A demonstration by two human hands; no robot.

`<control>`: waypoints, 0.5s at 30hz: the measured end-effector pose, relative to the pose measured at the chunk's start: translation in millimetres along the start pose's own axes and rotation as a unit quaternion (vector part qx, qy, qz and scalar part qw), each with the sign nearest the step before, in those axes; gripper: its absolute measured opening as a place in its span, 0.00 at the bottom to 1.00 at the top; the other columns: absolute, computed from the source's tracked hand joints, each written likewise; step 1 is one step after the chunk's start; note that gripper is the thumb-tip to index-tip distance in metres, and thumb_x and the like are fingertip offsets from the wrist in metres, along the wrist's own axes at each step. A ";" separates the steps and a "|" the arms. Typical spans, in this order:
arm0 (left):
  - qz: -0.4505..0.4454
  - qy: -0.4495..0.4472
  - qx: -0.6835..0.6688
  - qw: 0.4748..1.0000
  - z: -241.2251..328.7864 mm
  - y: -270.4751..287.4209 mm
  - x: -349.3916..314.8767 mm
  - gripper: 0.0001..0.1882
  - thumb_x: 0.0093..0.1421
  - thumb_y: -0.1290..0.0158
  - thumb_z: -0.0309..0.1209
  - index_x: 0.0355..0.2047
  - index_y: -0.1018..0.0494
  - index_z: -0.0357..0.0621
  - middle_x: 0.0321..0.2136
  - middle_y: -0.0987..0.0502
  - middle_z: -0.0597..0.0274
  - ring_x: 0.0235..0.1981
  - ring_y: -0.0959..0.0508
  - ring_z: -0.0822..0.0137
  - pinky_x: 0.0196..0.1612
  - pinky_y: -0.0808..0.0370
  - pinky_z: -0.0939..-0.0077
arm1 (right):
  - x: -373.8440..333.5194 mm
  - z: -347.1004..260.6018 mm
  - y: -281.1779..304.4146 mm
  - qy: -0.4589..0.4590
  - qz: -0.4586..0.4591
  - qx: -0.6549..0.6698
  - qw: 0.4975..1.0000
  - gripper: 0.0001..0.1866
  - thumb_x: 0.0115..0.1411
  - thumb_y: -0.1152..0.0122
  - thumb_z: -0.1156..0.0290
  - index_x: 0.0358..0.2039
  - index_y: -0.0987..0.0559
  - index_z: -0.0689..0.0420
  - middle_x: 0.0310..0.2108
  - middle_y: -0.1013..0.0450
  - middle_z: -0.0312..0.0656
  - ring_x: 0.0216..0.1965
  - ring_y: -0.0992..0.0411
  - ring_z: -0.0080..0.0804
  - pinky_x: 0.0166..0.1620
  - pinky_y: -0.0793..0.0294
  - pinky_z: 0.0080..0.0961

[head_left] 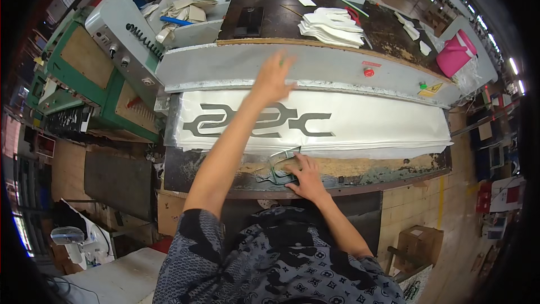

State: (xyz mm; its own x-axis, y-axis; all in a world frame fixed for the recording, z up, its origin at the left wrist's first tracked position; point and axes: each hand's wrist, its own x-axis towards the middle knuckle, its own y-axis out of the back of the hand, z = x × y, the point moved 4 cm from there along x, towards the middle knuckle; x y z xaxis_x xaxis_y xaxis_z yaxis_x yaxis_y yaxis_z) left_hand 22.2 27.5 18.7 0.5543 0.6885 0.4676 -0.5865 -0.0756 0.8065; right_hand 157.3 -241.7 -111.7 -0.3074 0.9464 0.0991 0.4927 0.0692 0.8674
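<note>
My left hand (274,79) reaches over the white layered sheet material (382,118) to the front of the grey machine beam (332,70). Its fingers look apart and slightly blurred, and I see nothing in them. Dark fork-shaped cut-outs (315,117) show in the left half of the sheets; my left forearm hides part of them. At the near edge of the table, my right hand (308,179) grips the right side of a green metal cutting die (275,177). The die lies on the worn board, close to the front edge of the sheets.
On the dark shelf behind the beam are a stack of white cut pieces (332,27), a black phone (249,22) and a pink jug (456,53). A red button (368,72) and a green button (423,85) sit on the beam. A green cabinet (95,73) stands left.
</note>
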 end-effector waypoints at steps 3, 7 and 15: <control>-0.110 -0.087 -0.117 0.983 46.3 -57.4 -128.7 0.40 0.54 0.30 0.45 0.63 0.29 0.40 0.55 0.22 0.40 0.56 0.22 0.40 0.61 0.27 0.51 | -0.2 -1.5 18.3 0.003 0.040 0.042 0.998 0.34 0.52 0.21 0.51 0.56 0.19 0.51 0.68 0.34 0.53 0.68 0.38 0.59 0.70 0.41 0.55; -0.372 -0.083 -0.103 0.919 101.7 -67.2 -193.3 0.48 0.48 0.26 0.51 0.65 0.31 0.44 0.58 0.29 0.45 0.60 0.28 0.45 0.66 0.34 0.52 | 4.4 92.6 59.0 -0.124 0.193 -0.007 0.973 0.26 0.58 0.26 0.56 0.53 0.19 0.55 0.62 0.28 0.56 0.65 0.34 0.60 0.70 0.41 0.55; -0.340 -0.060 0.012 0.938 108.7 -86.2 -183.2 0.52 0.43 0.25 0.43 0.67 0.36 0.45 0.52 0.29 0.44 0.59 0.29 0.44 0.66 0.33 0.52 | -32.3 173.9 49.6 -0.145 0.089 -0.134 0.976 0.38 0.63 0.33 0.49 0.70 0.29 0.50 0.73 0.38 0.50 0.75 0.45 0.57 0.74 0.54 0.67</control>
State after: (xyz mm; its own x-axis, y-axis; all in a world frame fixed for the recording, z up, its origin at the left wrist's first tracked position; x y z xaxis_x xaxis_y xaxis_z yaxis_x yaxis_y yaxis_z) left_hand 35.4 -170.5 -97.1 0.8586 0.4979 -0.1219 -0.0605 0.3346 0.9404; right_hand 333.2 -213.9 -156.7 0.0271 0.9881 0.1514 0.2753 -0.1529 0.9491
